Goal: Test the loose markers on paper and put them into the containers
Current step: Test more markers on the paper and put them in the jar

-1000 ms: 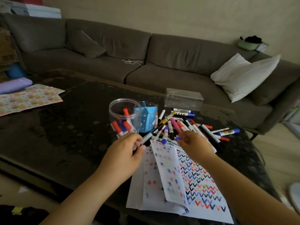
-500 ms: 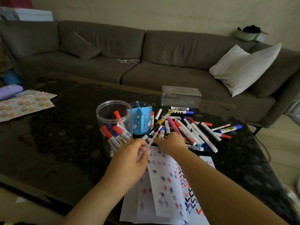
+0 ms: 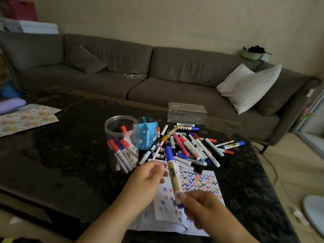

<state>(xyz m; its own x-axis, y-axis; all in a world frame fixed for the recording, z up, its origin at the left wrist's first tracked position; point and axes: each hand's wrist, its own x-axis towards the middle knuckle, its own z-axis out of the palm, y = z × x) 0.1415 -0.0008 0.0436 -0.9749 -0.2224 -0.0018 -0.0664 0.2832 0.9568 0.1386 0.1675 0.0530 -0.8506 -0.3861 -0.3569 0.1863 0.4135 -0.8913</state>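
A: Blue marker (image 3: 172, 172), cap on and pointing away, held up over the paper (image 3: 198, 183). Right hand (image 3: 205, 209) pinches its near end, fingers curled round the barrel; that grip is at the very tail, blurred.

B: Left hand (image 3: 145, 179)?

A: Just beside the barrel at mid-length, fingers loosely bent. Cannot tell whether it touches the marker. It holds nothing that I can see.

B: Judgement on the step?

A: Probably about to uncap and test. The cap is not yet off.

B: Risks?

A: First, the tail pinch. A long barrel held at one end can swing or slip when the cap is pulled, and drop into the pile (image 3: 189, 148) just beyond the paper, mixing it back with the untested ones.

B: And the paper?

A: The top sheet is small and sits loose over the larger ones. Nothing pins it. A firm stroke could drag it, and the sheets near the bench (image 3: 61, 155) edge could slide off.

B: Containers?

A: Jar (image 3: 121, 142) with several red and blue markers stands left of the pile, blue holder (image 3: 146, 133) touching or just beside it. A left-hand reach could knock either one; the jar looks light and tall. The clear box (image 3: 186, 113) sits behind the pile.

B: Anything else?

A: A loose cap could roll across the dark bench and be hard to spot.
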